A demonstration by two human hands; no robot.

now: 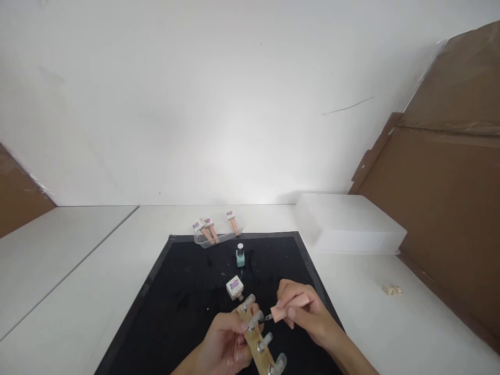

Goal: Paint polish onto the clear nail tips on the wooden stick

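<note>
My left hand is closed round a wooden strip that carries several clear nail tips on metal studs. Between the fingers of my right hand is a nail polish brush with a pink square cap. The dark bristle end of the brush meets the second nail tip from the far end, or lies right beside it; contact is hard to make out. Just beyond the strip, a white square polish bottle with a coloured label lies with its uncapped neck toward me.
A teal nail polish bottle stands on the black mat. Behind it, a clear tray holds three pink-capped bottles. A translucent white box sits at the right, with small beige pieces nearer me. Cardboard borders the right side.
</note>
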